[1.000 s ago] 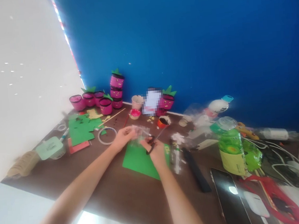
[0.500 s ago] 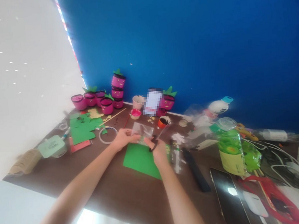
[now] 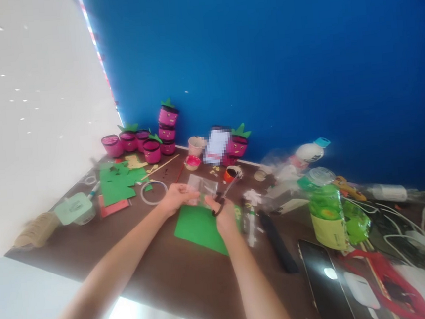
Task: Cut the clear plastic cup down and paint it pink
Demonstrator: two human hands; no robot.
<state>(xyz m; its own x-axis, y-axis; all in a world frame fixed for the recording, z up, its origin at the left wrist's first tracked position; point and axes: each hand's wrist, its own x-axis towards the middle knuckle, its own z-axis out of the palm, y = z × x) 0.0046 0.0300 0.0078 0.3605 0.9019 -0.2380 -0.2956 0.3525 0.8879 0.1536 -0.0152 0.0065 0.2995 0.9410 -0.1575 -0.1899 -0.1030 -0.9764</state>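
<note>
My right hand [image 3: 224,213] is closed around a pair of scissors [image 3: 219,207] with dark handles; the blades point up and to the right, away from my left hand. Beside it, the fingers of my left hand [image 3: 178,198] are pinched together, their tips almost meeting my right fingers. A small greenish bit shows between the fingertips, too blurred to name. Just beyond both hands lies a clear plastic bag [image 3: 209,183]. Below them a green sheet [image 3: 198,230] lies flat on the brown table [image 3: 163,278], partly covered by my right hand and wrist.
Pink pots [image 3: 152,151] with green leaf tops stand along the wall at the back. Cut green sheets [image 3: 118,185] and a tape roll [image 3: 143,198] lie left. To the right are a dark bar [image 3: 278,243], a phone [image 3: 325,278], a green bottle [image 3: 327,219] and white cables [image 3: 401,237].
The scissors' blades have swung slightly at my right hand. Both hands otherwise stay nearly in place, close together over the green sheet.
</note>
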